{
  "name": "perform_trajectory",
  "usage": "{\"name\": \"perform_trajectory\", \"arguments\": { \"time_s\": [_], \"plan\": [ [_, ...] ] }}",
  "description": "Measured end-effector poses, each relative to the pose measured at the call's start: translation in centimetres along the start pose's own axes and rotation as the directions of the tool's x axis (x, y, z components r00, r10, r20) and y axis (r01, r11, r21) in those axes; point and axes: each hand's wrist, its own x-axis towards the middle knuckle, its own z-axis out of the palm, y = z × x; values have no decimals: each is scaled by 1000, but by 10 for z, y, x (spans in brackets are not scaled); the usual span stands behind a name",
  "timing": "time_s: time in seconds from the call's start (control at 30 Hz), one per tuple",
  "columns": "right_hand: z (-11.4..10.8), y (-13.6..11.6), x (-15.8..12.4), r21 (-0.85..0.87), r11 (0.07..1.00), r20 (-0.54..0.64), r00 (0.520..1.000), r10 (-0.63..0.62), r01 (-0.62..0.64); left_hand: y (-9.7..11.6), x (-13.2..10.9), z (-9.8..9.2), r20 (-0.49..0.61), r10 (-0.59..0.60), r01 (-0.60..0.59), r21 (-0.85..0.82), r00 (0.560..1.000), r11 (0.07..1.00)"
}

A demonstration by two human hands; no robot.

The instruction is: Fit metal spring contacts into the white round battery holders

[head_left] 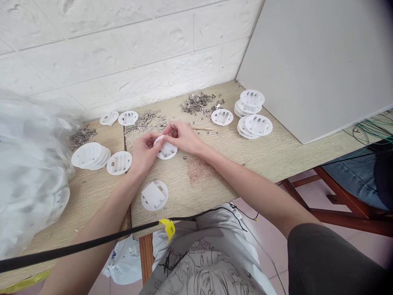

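Observation:
Just left of the middle of the table, a round white plastic battery holder (167, 152) is tilted up between my two hands. My left hand (146, 151) grips it by its left side, with the thumb across its upper part. My right hand (183, 137) touches its top edge with thumb and curled fingers pressed together; whatever those fingertips pinch is hidden. Another white holder (154, 196) lies flat nearer to me, its plain square side up. One more holder (119, 163) rests left of my left wrist, beside a fanned stack of holders (89, 155).
Small metal contact pieces (198, 102) lie heaped by the wall, with more scattered pieces (147, 121) behind my hands. A thin wooden stick (202, 129) lies right of them. Stacked holders (258, 125) stand at the right by a grey panel (313, 61). A plastic bag (30, 176) bulges at left.

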Motion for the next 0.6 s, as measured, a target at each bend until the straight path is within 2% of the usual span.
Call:
{"name": "perform_trajectory", "arguments": {
  "time_s": [0.17,0.33,0.6],
  "plan": [
    [0,0,0,7,1000,0,1000,-29,29,-1,1,0,-7,1,-1,-3,1000,1000],
    [0,-2,-1,31,999,-15,1000,-10,10,-4,2,3,-69,-28,25,-46,997,999],
    [0,-3,-2,46,998,-3,999,-37,37,1,1,3,-65,-48,44,-59,997,997]
  ]
}}
